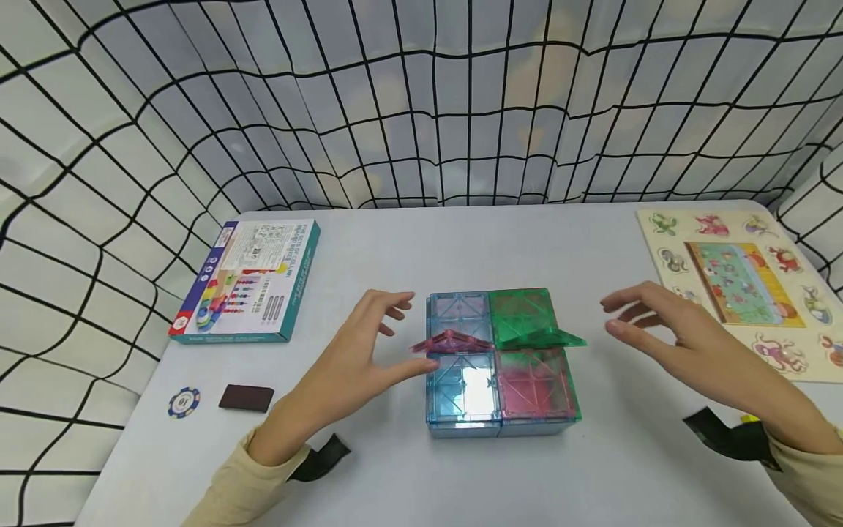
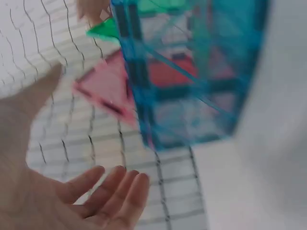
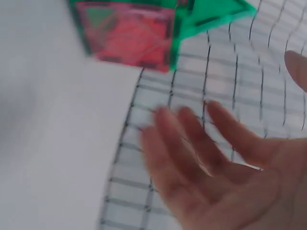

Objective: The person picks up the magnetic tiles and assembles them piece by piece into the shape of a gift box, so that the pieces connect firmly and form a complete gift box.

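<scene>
A low block structure of translucent magnetic tiles [image 1: 464,395] stands mid-table, its top showing blue, green and pink squares. On top, a pink triangular tile [image 1: 451,342] juts out to the left and a green triangular tile [image 1: 543,338] to the right. Beside the structure's left side is my left hand [image 1: 362,355], fingers relaxed and spread, holding nothing; its thumb tip overlaps the blue edge, and contact cannot be told. My right hand [image 1: 685,344] hovers apart from the structure on the right, loosely curved and holding nothing. Both wrist views are blurred.
A boxed toy set [image 1: 257,282] lies at the back left. Nearer are a blue-and-white chip [image 1: 184,402] and a dark rectangular piece [image 1: 246,397]. At the right lies a picture board [image 1: 678,234] with sea creatures. Black netting [image 1: 435,117] surrounds the table's back and sides.
</scene>
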Motion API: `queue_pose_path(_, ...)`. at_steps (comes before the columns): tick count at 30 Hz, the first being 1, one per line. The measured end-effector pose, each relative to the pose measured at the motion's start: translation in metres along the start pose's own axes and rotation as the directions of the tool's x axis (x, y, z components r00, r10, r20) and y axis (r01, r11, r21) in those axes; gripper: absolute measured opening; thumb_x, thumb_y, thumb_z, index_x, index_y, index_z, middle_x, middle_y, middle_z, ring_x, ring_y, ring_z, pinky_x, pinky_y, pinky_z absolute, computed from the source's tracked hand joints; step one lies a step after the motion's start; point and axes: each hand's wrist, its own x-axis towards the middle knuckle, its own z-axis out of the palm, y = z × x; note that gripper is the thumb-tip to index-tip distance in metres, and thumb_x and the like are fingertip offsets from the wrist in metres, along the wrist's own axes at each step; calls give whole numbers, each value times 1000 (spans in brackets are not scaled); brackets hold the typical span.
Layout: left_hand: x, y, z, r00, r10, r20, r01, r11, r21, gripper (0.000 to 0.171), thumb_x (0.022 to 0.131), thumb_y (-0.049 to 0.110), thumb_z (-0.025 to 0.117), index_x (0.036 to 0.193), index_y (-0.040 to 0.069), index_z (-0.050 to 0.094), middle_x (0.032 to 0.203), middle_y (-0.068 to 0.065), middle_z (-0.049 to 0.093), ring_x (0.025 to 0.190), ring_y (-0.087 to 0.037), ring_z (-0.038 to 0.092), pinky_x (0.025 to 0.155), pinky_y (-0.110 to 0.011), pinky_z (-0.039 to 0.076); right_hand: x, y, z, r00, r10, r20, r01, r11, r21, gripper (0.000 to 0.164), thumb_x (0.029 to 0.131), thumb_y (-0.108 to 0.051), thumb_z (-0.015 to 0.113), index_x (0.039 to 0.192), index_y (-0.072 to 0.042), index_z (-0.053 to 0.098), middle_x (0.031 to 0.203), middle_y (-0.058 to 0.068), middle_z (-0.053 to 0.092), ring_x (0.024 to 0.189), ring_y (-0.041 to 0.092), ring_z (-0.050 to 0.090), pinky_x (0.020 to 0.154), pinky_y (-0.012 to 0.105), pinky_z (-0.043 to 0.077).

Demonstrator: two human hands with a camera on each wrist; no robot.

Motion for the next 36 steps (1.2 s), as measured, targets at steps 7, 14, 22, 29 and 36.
queue_pose_path(7,-23,-36,13,933,-120,339,112,993,43,129,76,57,90,167,5,14,172,-16,19,156,-39,26,122,-58,30,-31,35,35,978,7,210,-28,995,97,71,86,-31,88,146,-12,55,142,8,59,121,16,62,95,27,56)
queue_pose_path(14,-21,-34,51,934,4,358,-80,977,197,133,77,60,88,161,-12,15,171,-29,10,159,-40,12,125,-52,24,-28,5,93,990,-125,61,105,959,263,115,73,-33,98,162,-12,29,157,17,42,145,17,42,112,28,45)
queue_pose_path(22,-10,-33,54,956,36,291,-96,976,196,126,77,43,92,158,-17,16,167,-34,17,157,-41,20,124,-49,27,-6,-9,106,997,-70,-22,73,956,285,118,66,-19,102,157,-2,29,147,21,51,135,39,50,111,27,42)
queue_pose_path(29,29,-47,41,955,28,294,-60,993,102,128,78,35,91,161,-13,7,169,-31,10,158,-39,15,125,-51,25,36,0,103,994,-96,-50,106,953,282,114,65,-12,101,155,3,34,150,25,50,140,44,46,113,65,36)
queue_pose_path(36,70,-68,31,958,58,280,-63,998,8,128,78,29,93,164,-5,4,169,-24,17,158,-33,18,127,-48,22,84,13,103,992,-119,-51,129,930,343,110,65,-6,100,156,-3,37,151,19,50,144,38,42,120,62,28)
